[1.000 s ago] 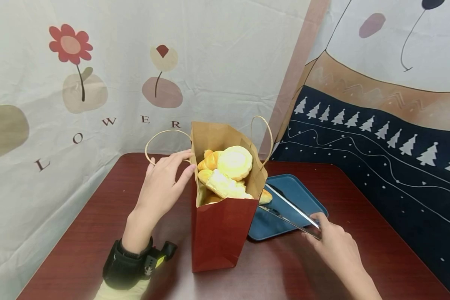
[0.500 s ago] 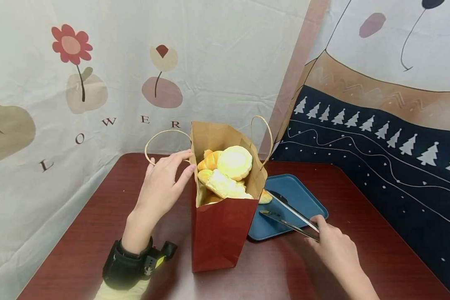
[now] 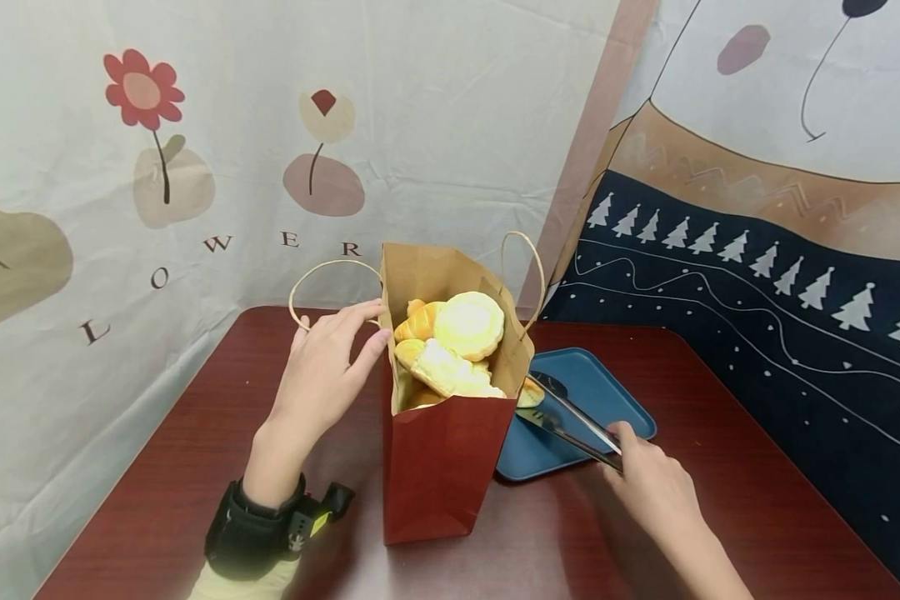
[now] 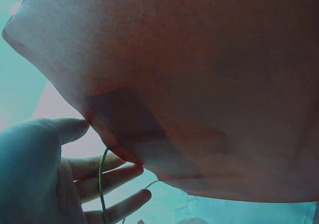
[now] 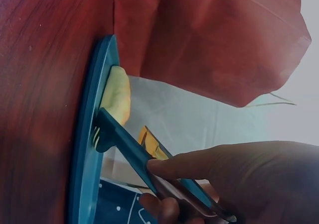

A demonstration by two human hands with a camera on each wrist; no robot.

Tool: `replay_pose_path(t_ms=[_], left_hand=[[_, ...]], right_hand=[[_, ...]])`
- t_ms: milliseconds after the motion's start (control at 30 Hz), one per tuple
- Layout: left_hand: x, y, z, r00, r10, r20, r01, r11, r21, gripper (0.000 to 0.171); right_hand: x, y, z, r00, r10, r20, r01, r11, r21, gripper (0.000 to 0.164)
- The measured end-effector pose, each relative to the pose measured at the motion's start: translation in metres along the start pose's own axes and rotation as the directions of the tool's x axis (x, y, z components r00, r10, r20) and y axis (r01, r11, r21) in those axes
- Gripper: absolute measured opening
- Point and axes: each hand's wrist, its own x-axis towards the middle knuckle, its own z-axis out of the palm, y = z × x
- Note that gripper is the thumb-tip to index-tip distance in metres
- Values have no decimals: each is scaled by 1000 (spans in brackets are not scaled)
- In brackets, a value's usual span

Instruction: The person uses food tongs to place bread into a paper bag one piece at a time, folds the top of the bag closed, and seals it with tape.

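Note:
A red paper bag [image 3: 442, 467] stands upright on the table, filled with several breads, among them a round pale one [image 3: 470, 326] and a striped roll [image 3: 420, 322]. My left hand [image 3: 326, 367] touches the bag's left rim, thumb and fingertips against the paper; in the left wrist view its fingers are fairly straight beside the cord handle [image 4: 102, 184]. On the right, my right hand [image 3: 656, 479] grips metal tongs [image 3: 577, 412]. Their spread tips reach either side of a yellow bread [image 5: 117, 97] on the blue tray [image 3: 607, 400]; the bag partly hides that bread in the head view.
The tray lies right behind the bag on the dark red wooden table [image 3: 217, 433]. Cord handles [image 3: 543, 275] stick up from the bag's sides. Printed cloths [image 3: 450, 125] hang behind and to the right of the table.
The tongs first drew back and turned a little, then moved left again toward the bread on the tray, with my right hand shifting left. The left hand and the bag stay put.

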Motion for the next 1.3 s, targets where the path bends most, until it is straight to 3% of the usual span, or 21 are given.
replay_pose_path(t_ms=[533, 900, 1300], left_hand=[[1, 0, 0, 1000, 7, -2, -7, 1000, -2, 43], [1, 1, 0, 1000, 3, 2, -3, 1000, -3, 42], [0, 0, -1, 1000, 4, 3, -4, 1000, -4, 43]], right_hand=[[13, -11, 2, 993, -84, -77, 79, 994, -71, 42], [13, -8, 6, 986, -145, -86, 131, 981, -145, 60], [22, 2, 18, 986, -155, -65, 148, 984, -96, 43]])
